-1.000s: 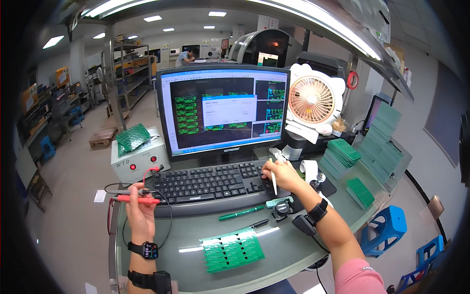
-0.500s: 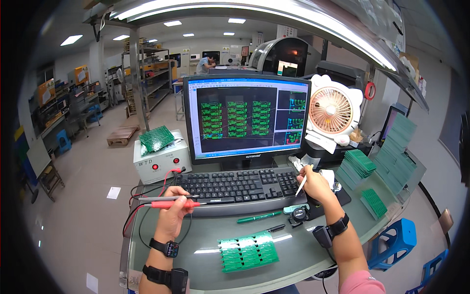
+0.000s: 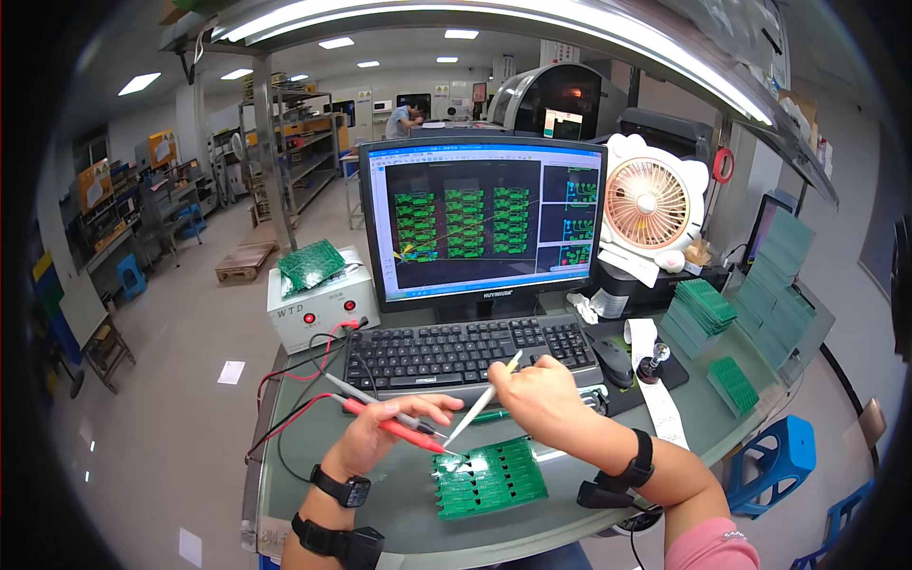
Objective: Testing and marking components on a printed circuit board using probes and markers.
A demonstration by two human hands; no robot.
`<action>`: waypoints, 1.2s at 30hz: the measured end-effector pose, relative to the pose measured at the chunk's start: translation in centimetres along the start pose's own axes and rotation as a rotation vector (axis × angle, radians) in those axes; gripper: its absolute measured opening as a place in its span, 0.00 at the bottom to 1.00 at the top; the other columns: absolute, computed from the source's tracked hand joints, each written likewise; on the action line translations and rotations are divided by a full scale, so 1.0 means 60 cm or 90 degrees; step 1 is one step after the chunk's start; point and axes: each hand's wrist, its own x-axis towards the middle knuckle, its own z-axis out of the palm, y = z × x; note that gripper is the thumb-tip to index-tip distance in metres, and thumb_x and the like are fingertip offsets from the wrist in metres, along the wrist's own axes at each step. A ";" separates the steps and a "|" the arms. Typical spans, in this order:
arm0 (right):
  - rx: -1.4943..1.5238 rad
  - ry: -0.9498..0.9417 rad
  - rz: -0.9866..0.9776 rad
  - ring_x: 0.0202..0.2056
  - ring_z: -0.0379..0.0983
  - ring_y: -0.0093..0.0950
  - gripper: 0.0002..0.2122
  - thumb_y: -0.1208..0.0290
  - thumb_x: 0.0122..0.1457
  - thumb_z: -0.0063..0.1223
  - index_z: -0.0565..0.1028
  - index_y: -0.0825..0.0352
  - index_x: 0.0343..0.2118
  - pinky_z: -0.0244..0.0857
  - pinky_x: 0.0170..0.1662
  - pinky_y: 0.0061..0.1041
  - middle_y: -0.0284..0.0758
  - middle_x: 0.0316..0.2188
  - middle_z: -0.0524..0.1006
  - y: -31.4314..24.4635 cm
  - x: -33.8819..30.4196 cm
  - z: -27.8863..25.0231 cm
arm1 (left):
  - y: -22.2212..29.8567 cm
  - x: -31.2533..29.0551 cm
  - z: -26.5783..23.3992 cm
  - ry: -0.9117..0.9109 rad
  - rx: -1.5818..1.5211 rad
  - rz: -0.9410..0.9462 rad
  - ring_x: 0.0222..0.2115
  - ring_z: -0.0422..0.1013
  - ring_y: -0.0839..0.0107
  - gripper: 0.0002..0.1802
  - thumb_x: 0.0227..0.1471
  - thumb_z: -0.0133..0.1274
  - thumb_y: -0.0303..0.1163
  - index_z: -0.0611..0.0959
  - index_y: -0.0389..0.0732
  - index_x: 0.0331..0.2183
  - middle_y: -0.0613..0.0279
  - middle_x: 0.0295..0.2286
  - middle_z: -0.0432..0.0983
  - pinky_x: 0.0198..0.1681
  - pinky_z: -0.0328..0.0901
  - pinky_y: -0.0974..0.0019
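Observation:
My left hand (image 3: 369, 437) is closed around a red test probe (image 3: 401, 430) and a grey test probe (image 3: 350, 388), like chopsticks. The red probe's metal tip reaches the upper left edge of a green circuit board panel (image 3: 494, 480) lying on the bench; whether it touches cannot be told. The grey probe's tip hovers just above it. A slim white pen-like stick (image 3: 472, 414) is pinched in my right hand (image 3: 543, 397), its lower end pointing down beside the probe tips. Behind both hands is the black keyboard (image 3: 427, 353).
A monitor (image 3: 480, 223) shows green board layouts. The probe leads run to a white meter box (image 3: 328, 309) at left, topped by green boards (image 3: 312, 264). On the right stand a fan (image 3: 648, 201), a mouse (image 3: 613, 363), stacked boards (image 3: 701, 309) and a blue stool (image 3: 774, 465). A green pen (image 3: 490, 416) lies behind the panel.
My left hand has brought the probes right and down to the panel. My right hand has moved left from the number pad with the white stick. Yellow marks now show on the screen.

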 end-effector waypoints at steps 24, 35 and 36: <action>0.887 -1.002 0.448 0.35 0.76 0.24 0.13 0.64 0.65 0.44 0.75 0.69 0.40 0.72 0.37 0.24 0.37 0.32 0.78 -0.106 -0.412 -0.123 | -0.024 -0.003 -0.017 0.135 -0.189 0.004 0.37 0.75 0.65 0.28 0.59 0.34 0.42 0.81 0.29 0.39 0.50 0.38 0.78 0.45 0.69 0.61; 0.896 -0.900 0.490 0.30 0.75 0.25 0.11 0.65 0.59 0.49 0.76 0.68 0.34 0.70 0.32 0.24 0.38 0.27 0.77 -0.097 -0.432 -0.125 | -0.030 0.000 -0.019 0.140 -0.176 -0.020 0.36 0.74 0.66 0.28 0.58 0.35 0.45 0.81 0.30 0.38 0.52 0.37 0.78 0.44 0.68 0.63; 0.901 -0.885 0.487 0.29 0.75 0.25 0.10 0.65 0.59 0.49 0.76 0.68 0.34 0.70 0.31 0.24 0.38 0.26 0.77 -0.096 -0.430 -0.125 | -0.030 0.000 -0.019 0.150 -0.174 -0.023 0.36 0.74 0.66 0.28 0.58 0.35 0.45 0.81 0.30 0.38 0.52 0.37 0.78 0.44 0.68 0.63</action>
